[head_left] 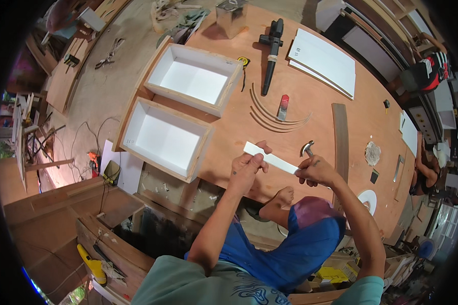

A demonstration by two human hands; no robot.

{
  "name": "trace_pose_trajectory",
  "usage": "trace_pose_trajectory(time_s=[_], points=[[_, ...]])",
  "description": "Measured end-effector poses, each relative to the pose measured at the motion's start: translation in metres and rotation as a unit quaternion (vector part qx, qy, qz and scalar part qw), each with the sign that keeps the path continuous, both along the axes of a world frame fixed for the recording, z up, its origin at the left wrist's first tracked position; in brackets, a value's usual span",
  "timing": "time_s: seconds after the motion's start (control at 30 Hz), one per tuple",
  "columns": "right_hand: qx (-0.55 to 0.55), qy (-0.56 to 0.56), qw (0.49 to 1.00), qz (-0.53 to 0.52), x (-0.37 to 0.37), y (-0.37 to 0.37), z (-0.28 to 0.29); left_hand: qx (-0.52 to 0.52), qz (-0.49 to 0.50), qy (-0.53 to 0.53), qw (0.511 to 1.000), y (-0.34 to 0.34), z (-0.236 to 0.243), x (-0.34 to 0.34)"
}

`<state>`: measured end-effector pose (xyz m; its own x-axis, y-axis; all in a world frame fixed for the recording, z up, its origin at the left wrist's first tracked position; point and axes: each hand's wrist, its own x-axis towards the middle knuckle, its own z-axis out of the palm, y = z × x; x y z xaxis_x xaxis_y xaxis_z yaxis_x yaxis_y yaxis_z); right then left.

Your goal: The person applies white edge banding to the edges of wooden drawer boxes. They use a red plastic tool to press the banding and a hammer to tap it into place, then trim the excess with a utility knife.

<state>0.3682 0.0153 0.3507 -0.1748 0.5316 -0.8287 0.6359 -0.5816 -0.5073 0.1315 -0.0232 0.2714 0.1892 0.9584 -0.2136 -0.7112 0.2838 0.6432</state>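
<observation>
A narrow white strip point(275, 160), like a cut piece of board or edging, is stretched between my two hands above the wooden worktable. My left hand point(247, 166) pinches its left end with the thumb on top. The other end sits in the closed fingers of my right hand point(318, 171). Just beyond that hand shows a hammer head point(307, 148); its handle is hidden, and I cannot tell if it lies on the table. Several thin curved strips point(275, 119) and a red-and-grey tool point(283, 105) rest farther off.
Two white-bottomed wooden drawers point(163, 137) stand at the left. A black blower point(272, 56), white panels point(323, 63), a tape measure point(243, 62) and a long brown board point(340, 147) lie on the table. Another person point(427, 71) is at the far right.
</observation>
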Motion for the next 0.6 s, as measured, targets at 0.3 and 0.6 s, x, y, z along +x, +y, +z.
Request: trace_pose_trajectory(time_s=[0.3,0.6], points=[[0.084,-0.045,0.995,0.035,-0.015,-0.012,-0.128,-0.294,0.088,-0.013,0.952,0.004,-0.130,-0.030],[0.251,-0.168,0.945,0.126,-0.087,-0.020,-0.296,-0.296,0.152,0.497,0.801,0.012,-0.251,-0.052]])
